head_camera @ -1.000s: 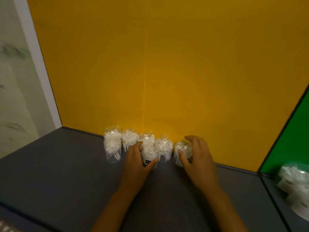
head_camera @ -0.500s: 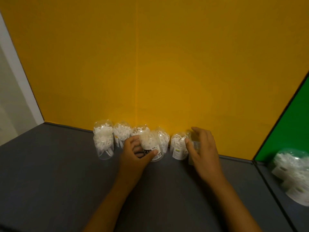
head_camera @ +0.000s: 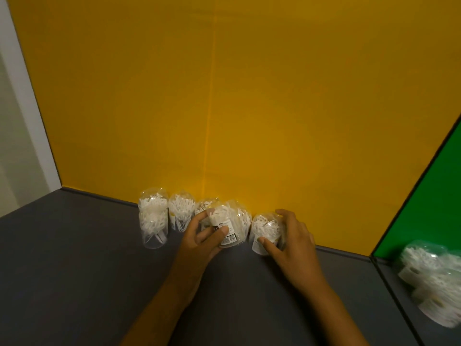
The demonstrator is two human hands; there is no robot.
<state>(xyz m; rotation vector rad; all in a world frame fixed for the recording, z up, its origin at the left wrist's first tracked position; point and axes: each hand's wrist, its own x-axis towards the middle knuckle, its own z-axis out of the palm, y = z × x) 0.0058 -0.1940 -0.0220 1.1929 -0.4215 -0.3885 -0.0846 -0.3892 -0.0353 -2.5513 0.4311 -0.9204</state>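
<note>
1. The left hand [head_camera: 204, 236], at lower centre of the frame, gripped the labelled jar [head_camera: 225, 228]. The thumb lay across the label and the fingers curled round the jar's left side.
2. The labelled jar was clear, full of white picks, and sat mid-row, just in front of the other jars. It looked tilted, but motion blur hid whether its base touched the shelf [head_camera: 74, 270].
3. The right hand [head_camera: 291, 240], right of centre, held the right jar [head_camera: 265, 229]. The thumb pressed low on its front and the fingers curled over its top and far side.
4. The right jar was at the right end of the row, on the shelf and close to the yellow wall [head_camera: 249, 96]. It was just beside the labelled jar.
5. The end jar [head_camera: 153, 221] stood upright at the left end of the row, untouched.
6. The second jar [head_camera: 180, 211] stood just right of it, and the third jar [head_camera: 205, 204] was partly hidden behind the left hand's fingers.
7. The back jar [head_camera: 243, 218] was behind the labelled jar, blurred and hard to tell apart from it.
8. The green panel [head_camera: 424, 208] was at the right edge of the frame, with blurred jars [head_camera: 436, 278] below it at lower right, well apart from the row.
9. A white post [head_camera: 25, 96] ran along the left edge.
</note>
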